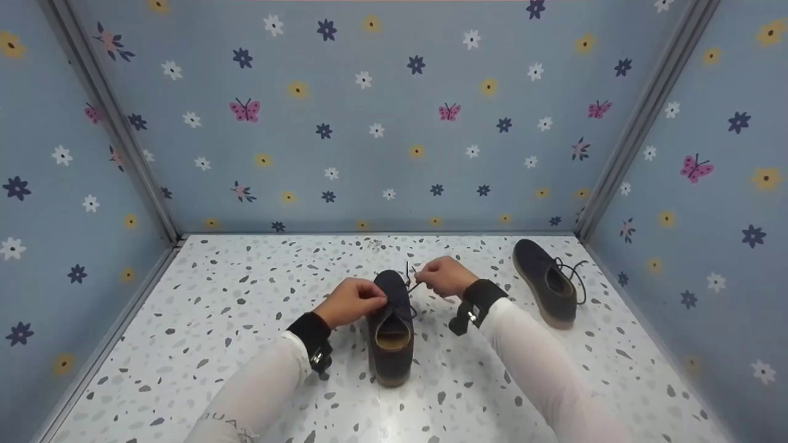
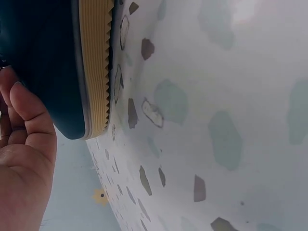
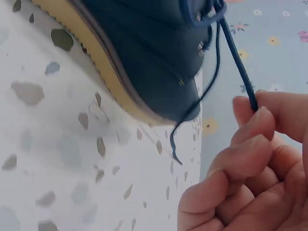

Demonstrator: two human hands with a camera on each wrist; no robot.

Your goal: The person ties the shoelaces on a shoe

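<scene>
A dark blue lace-up shoe [image 1: 393,367] with a tan sole stands on the floor, toe pointing away from me. My right hand [image 1: 447,277] is just right of the toe, thumb and forefinger pinching a dark shoelace [image 3: 237,60] pulled taut from the lacing. Another loose lace end [image 3: 175,142] hangs beside the shoe in the right wrist view. On the shoe's left side my left hand [image 1: 352,301] has its thumb and forefinger together at the lacing. A bit of lace shows at those fingertips [image 2: 26,98], mostly cut off by the frame edge.
A second matching shoe [image 1: 542,283] stands to the right, its laces [image 1: 578,280] loose over its side. The speckled white floor [image 1: 246,344] is bounded by blue flowered panels [image 1: 369,154] at the back and both sides.
</scene>
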